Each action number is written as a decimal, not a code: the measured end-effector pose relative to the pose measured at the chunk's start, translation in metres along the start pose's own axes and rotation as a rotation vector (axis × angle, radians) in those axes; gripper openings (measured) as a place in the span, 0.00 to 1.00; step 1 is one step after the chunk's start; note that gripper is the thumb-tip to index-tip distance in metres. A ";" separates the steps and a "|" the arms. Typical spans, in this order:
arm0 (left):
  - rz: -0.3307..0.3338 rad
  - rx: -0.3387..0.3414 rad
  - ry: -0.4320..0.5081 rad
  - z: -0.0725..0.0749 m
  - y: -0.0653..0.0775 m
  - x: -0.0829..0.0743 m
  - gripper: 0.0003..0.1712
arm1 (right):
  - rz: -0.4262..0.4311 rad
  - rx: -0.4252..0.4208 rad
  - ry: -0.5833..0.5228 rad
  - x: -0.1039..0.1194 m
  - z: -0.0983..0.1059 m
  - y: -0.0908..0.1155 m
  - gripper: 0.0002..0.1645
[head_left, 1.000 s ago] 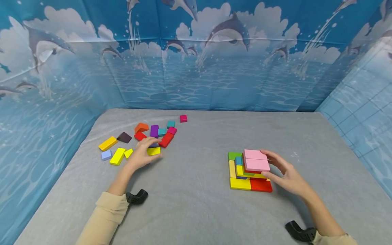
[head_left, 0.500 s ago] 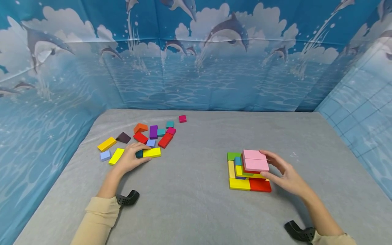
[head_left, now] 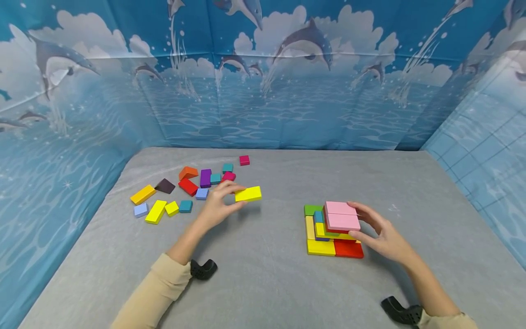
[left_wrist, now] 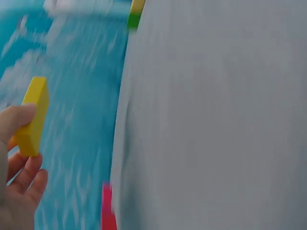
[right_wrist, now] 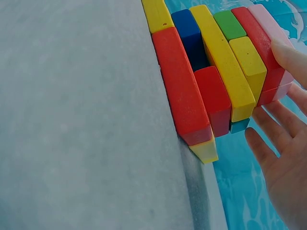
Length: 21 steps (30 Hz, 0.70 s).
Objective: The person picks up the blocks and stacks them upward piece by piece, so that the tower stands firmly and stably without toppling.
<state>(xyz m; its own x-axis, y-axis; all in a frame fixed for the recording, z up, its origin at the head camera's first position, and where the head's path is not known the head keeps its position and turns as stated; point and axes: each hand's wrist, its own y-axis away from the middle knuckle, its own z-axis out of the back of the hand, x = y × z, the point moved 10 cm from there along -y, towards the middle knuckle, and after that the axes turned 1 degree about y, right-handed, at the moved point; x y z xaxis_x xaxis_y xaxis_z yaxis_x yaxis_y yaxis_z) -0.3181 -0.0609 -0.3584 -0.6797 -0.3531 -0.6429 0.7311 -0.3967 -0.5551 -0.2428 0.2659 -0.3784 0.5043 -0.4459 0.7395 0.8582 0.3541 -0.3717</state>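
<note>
My left hand (head_left: 219,205) pinches a yellow rectangular block (head_left: 248,194) between thumb and fingers, above the grey cloth. The left wrist view shows this yellow block (left_wrist: 34,120) too, with the thumb on its face. To the right stands a layered stack of coloured blocks (head_left: 321,247), topped by two pink blocks (head_left: 343,222). My right hand (head_left: 384,235) holds the stack's upper layers from the right, thumb near and fingers on the far side. In the right wrist view the thumb touches the upper red block (right_wrist: 259,45); the fingertips are partly hidden behind the stack.
Several loose blocks lie at the left, among them a yellow block (head_left: 156,212), a teal block (head_left: 186,206), a dark block (head_left: 165,186) and an orange block (head_left: 188,172). Farther back is a magenta cube (head_left: 244,160). A dolphin-print curtain (head_left: 263,114) surrounds the grey cloth (head_left: 263,283).
The left hand moved down to the loose blocks, took hold of the yellow block, and carried it up and rightward. A teal block and a small yellow block are uncovered. The right hand stays put.
</note>
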 end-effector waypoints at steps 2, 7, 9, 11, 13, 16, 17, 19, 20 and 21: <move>-0.017 0.012 0.037 -0.018 -0.010 -0.018 0.20 | -0.007 -0.003 -0.001 0.000 0.000 0.000 0.43; -0.048 0.050 0.086 -0.063 -0.031 -0.051 0.19 | 0.015 0.003 -0.002 0.001 0.000 0.000 0.43; -0.063 0.068 0.091 -0.081 -0.038 -0.058 0.20 | 0.015 0.004 -0.001 0.002 0.000 0.000 0.43; -0.054 0.105 0.103 -0.098 -0.045 -0.068 0.20 | 0.000 0.002 0.004 0.001 0.001 0.000 0.44; -0.043 0.148 0.117 -0.113 -0.051 -0.077 0.20 | -0.028 -0.003 0.000 -0.002 0.002 0.000 0.45; -0.023 0.214 0.127 -0.134 -0.057 -0.086 0.20 | -0.055 -0.004 -0.008 -0.004 0.003 0.001 0.48; -0.016 0.232 0.128 -0.139 -0.059 -0.088 0.20 | -0.060 -0.005 -0.012 -0.005 0.003 0.001 0.49; -0.001 0.262 0.114 -0.149 -0.062 -0.092 0.21 | -0.065 -0.003 -0.021 -0.006 0.004 0.001 0.50; 0.007 0.275 0.107 -0.153 -0.064 -0.093 0.21 | -0.064 -0.002 -0.021 -0.006 0.004 0.001 0.50; 0.016 0.287 0.097 -0.156 -0.065 -0.093 0.21 | -0.061 -0.002 -0.023 -0.006 0.004 0.000 0.51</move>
<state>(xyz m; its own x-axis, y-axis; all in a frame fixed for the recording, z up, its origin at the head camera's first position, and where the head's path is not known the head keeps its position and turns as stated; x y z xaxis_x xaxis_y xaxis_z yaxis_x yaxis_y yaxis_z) -0.2926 0.1303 -0.3450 -0.6495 -0.2844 -0.7051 0.6856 -0.6200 -0.3815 -0.2457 0.2715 -0.3806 0.4486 -0.4475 0.7736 0.8876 0.3247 -0.3268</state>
